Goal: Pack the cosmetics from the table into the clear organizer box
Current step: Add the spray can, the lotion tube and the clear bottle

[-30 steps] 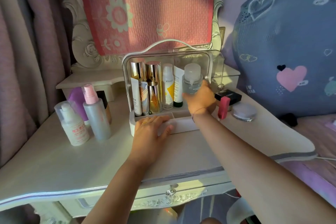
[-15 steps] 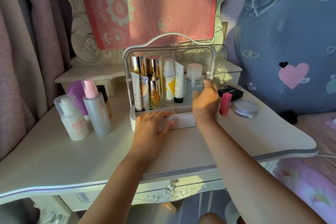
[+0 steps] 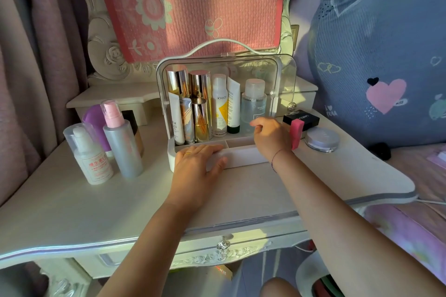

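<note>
— Where are your hands right now?

— Your left hand (image 3: 196, 166) lies flat, palm down, fingers spread and loosely together over the front left edge of the organizer box (image 3: 284, 72), thumb angled out across its white front wall; a ring shows on one finger. The forearm runs straight up from the bottom of the view.

— And the right?

— Your right hand (image 3: 271, 137) hovers in front of the box's right side, wrist bent, fingers curled loosely and holding nothing. The fingertips sit just beside the clear bottle (image 3: 253, 106) (whether they touch it, you cannot tell). A thin thread circles that wrist.

— Where are the cosmetics?

— Inside the box, upright in a row: gold-capped tubes (image 3: 190, 103) at the left, a white spray can (image 3: 219, 106), a white tube with a dark cap (image 3: 233, 108), then the clear bottle at the right end. Still out on the worktop (image 3: 120, 202): a white bottle (image 3: 93, 159), a pink-capped spray bottle (image 3: 121, 142) and a purple item (image 3: 95, 123) to the left; a pink lipstick (image 3: 296, 134), a black case (image 3: 301, 118) and a round compact (image 3: 321, 138) to the right.
</note>
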A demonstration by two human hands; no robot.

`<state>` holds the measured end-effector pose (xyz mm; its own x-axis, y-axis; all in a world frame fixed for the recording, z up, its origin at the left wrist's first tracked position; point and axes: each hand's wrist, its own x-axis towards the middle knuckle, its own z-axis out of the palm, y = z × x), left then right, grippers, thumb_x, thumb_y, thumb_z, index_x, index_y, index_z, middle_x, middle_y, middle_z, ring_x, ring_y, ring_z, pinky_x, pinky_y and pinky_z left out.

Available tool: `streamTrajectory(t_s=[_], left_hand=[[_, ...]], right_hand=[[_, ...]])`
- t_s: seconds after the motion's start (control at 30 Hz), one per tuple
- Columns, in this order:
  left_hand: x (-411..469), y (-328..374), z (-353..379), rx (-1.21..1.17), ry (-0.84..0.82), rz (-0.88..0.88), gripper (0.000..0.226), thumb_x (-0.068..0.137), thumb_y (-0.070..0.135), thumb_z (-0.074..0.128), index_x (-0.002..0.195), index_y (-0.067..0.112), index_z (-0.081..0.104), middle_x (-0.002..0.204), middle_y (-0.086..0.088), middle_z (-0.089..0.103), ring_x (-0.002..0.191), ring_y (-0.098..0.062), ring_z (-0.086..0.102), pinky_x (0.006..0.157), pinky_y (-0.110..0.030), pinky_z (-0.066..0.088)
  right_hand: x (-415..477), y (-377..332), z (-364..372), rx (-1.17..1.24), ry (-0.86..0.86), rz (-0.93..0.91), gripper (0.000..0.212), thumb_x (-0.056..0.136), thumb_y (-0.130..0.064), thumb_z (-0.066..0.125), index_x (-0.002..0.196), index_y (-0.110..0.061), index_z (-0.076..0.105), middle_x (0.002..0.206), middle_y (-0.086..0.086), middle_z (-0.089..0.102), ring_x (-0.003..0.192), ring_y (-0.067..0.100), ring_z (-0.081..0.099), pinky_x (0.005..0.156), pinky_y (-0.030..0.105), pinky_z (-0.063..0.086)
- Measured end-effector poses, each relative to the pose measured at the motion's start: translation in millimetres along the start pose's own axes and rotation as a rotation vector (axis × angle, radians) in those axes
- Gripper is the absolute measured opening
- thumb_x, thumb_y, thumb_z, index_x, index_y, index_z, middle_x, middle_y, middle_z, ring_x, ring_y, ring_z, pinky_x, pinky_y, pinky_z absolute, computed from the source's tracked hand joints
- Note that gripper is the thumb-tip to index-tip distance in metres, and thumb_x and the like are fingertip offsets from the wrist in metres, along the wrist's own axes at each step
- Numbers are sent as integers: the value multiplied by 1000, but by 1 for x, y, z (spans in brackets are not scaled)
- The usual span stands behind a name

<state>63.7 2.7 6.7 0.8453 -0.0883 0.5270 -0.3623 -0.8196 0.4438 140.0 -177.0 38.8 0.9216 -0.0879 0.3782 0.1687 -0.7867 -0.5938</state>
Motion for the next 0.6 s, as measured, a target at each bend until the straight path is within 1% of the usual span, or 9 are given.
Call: streamTrajectory(t_s=[0.13, 0.27, 0.37, 0.43, 0.5, 0.53, 0.57, 0.6], left_hand=[[0, 1, 0, -19, 9, 6, 31, 91, 43, 50, 118, 33, 59, 124, 7, 62, 119, -16, 51, 102, -31, 23], [0, 2, 0, -22, 8, 10, 31, 90, 43, 51, 118, 32, 59, 124, 7, 63, 118, -16, 51, 102, -31, 24], [0, 0, 1, -17, 11, 9, 32, 90, 44, 50, 119, 32, 59, 124, 6, 63, 119, -16, 51, 103, -32, 24], [0, 1, 1, -14, 3, 7, 33, 91, 44, 50, 119, 30, 59, 124, 6, 63, 119, -16, 51, 104, -33, 26], [0, 5, 0, -54, 8, -4, 31, 90, 40, 52, 117, 28, 61, 121, 4, 64, 117, -16, 53, 105, -36, 32], [-1, 8, -2, -110, 39, -25, 29, 90, 36, 54, 116, 26, 62, 119, 4, 65, 115, -16, 53, 103, -36, 35], [-3, 11, -6, -178, 101, -53, 26, 90, 31, 56, 114, 25, 63, 115, 5, 65, 113, -15, 54, 100, -33, 39], [-4, 13, -11, -227, 216, -75, 23, 90, 27, 58, 112, 24, 64, 110, 6, 65, 110, -15, 55, 95, -28, 41]], right_hand=[[3, 3, 2, -73, -58, 1, 34, 93, -9, 40, 109, -14, 70, 121, 13, 64, 109, 35, 58, 97, 38, 44], [6, 4, 4, -125, -106, 19, 36, 94, -12, 38, 113, -19, 69, 127, 8, 61, 114, 33, 54, 103, 34, 35], [4, 4, 4, -137, -109, 19, 37, 95, -13, 37, 112, -19, 69, 127, 8, 61, 113, 32, 52, 104, 33, 30], [-2, 2, 4, -83, -51, 25, 35, 95, -14, 39, 113, -16, 69, 125, 9, 62, 113, 32, 52, 107, 34, 29], [-13, -2, 3, 35, 80, 6, 32, 94, -10, 44, 113, -11, 69, 119, 12, 65, 112, 33, 54, 107, 37, 33], [-22, -7, 4, 109, 147, -27, 29, 92, -8, 47, 110, -9, 70, 115, 12, 67, 110, 32, 56, 105, 37, 37], [-33, -12, 5, 181, 199, -77, 27, 89, -5, 50, 108, -7, 70, 111, 12, 68, 108, 30, 58, 100, 36, 41], [-45, -18, 7, 241, 223, -134, 25, 87, -3, 53, 105, -6, 71, 107, 11, 68, 106, 27, 59, 96, 33, 44]])
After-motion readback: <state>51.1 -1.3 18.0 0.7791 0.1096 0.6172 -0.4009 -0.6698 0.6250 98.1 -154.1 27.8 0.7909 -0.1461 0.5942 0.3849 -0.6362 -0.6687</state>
